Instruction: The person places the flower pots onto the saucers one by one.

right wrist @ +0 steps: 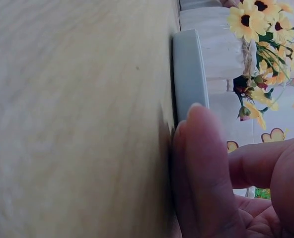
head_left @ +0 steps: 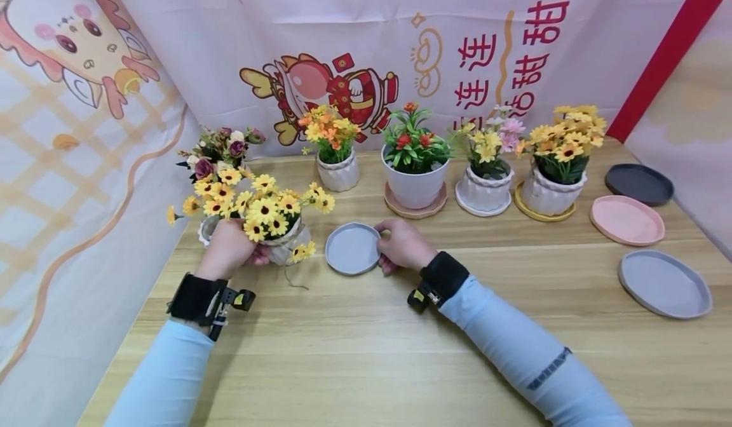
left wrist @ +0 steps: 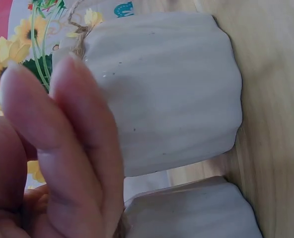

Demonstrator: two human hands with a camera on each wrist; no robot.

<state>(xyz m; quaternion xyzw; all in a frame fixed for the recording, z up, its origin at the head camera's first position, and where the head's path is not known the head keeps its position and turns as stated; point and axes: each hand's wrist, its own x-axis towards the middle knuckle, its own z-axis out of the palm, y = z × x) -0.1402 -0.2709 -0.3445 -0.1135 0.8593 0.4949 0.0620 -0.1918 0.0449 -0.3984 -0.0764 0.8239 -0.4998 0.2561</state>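
Pinching gray saucer [head_left: 351, 249] by right edge: right hand [head_left: 406, 246]; tabletop [head_left: 343, 357] spreads nearer.

Far middle of the surface [head_left: 343, 351]: white flowerpot [head_left: 415, 187] with red flowers [head_left: 403, 141] on a dusty-pink saucer [head_left: 415, 213]. At right, from far to near: black saucer [head_left: 639, 183], pale-pink saucer [head_left: 628, 220], oval gray saucer [head_left: 665, 284]. Behind, printed white cloth [head_left: 320, 7].

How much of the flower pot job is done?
Three pots toward the back right already sit on saucers. The right hand touches the middle grey saucer; the left hand is at the yellow daisy pot. Probably remaining: that pot and the orange-flower pot, which shows no saucer. Three spare saucers lie rightward.
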